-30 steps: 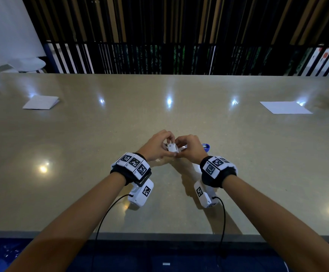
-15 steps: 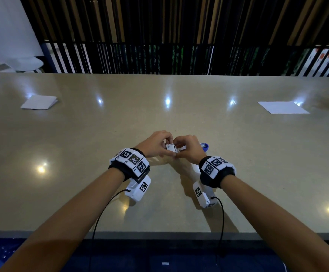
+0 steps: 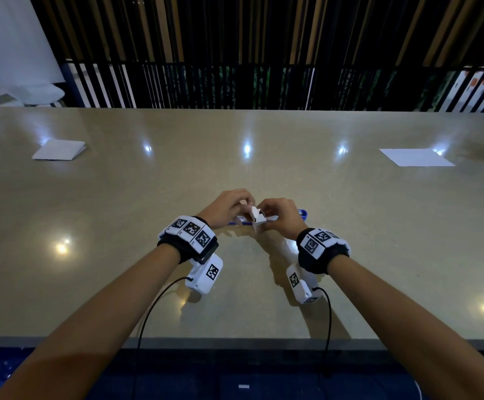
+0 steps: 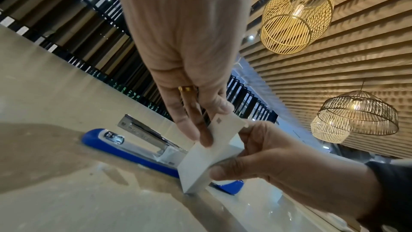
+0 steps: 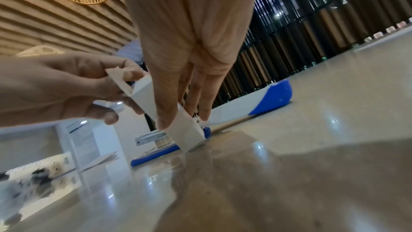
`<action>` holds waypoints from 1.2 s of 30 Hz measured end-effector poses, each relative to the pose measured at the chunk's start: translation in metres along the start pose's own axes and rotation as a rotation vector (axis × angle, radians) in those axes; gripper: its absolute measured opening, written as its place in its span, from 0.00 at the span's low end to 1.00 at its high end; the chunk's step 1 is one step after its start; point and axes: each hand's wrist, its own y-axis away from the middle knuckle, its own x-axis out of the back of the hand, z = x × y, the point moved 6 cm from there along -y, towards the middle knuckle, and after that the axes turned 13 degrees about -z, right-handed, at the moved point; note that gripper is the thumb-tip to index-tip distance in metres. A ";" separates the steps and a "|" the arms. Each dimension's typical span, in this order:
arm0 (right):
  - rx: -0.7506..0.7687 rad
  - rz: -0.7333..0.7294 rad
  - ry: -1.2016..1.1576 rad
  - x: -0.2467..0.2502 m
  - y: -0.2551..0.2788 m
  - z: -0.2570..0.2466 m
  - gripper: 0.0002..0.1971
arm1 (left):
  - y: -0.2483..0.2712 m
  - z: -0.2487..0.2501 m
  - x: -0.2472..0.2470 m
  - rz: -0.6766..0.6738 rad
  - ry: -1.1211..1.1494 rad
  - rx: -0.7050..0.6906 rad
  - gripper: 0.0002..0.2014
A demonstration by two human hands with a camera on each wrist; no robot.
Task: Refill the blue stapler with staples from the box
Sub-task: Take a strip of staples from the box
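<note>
A small white staple box (image 3: 257, 220) stands tilted on the table (image 3: 119, 226), one corner down, between my two hands. My left hand (image 3: 242, 206) pinches the box's open end flap (image 4: 227, 121). My right hand (image 3: 266, 215) grips the box body (image 5: 185, 128) between thumb and fingers. Right behind the box the blue stapler (image 4: 125, 149) lies opened flat, its metal magazine (image 4: 142, 131) bare. The stapler's blue-and-white top arm (image 5: 272, 94) stretches away to the right. In the head view my hands hide most of the stapler (image 3: 302, 213). No staples are visible.
A folded white paper (image 3: 59, 150) lies at the far left and a flat white sheet (image 3: 416, 157) at the far right. The table's front edge (image 3: 235, 340) runs just under my forearms. A dark slatted railing (image 3: 235, 88) stands beyond the far edge.
Both hands stay at the same spot on the box. The box now stands more upright, with its flap lifted by my left fingers.
</note>
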 end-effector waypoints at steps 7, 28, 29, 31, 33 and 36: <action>0.005 0.018 -0.028 0.000 0.000 0.005 0.17 | 0.008 -0.003 0.005 0.105 0.183 0.067 0.13; 0.027 0.033 -0.112 0.000 0.003 0.009 0.18 | 0.009 0.007 0.000 0.094 -0.155 0.006 0.03; 0.028 0.036 -0.110 -0.001 0.003 0.009 0.18 | 0.009 0.009 -0.001 0.101 -0.168 -0.010 0.02; 0.019 0.047 -0.114 0.000 0.004 0.012 0.18 | 0.010 0.012 -0.002 0.130 -0.211 -0.032 0.02; 0.003 0.052 -0.112 -0.001 0.003 0.015 0.19 | 0.011 0.011 -0.003 0.155 -0.255 -0.048 0.04; -0.007 0.055 -0.109 -0.001 0.002 0.017 0.18 | 0.011 0.007 -0.005 0.180 -0.268 -0.048 0.08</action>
